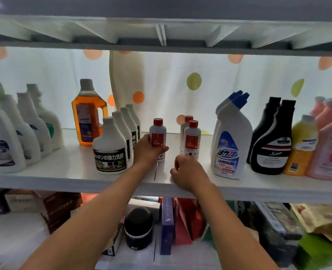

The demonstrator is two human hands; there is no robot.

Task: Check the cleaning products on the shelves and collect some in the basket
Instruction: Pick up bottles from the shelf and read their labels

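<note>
My left hand grips a small white bottle with a red cap, which stands on the white middle shelf. Just to its right stand two more red-capped bottles, one behind the other. My right hand hovers over the shelf in front of them with loosely curled fingers and holds nothing. No basket is in view.
Left of my hand stands a row of white bottles with black labels, an orange jug and white detergent bottles. To the right are angled-neck bottles, black bottles, a yellow bottle and pink ones. Boxes fill the lower shelf.
</note>
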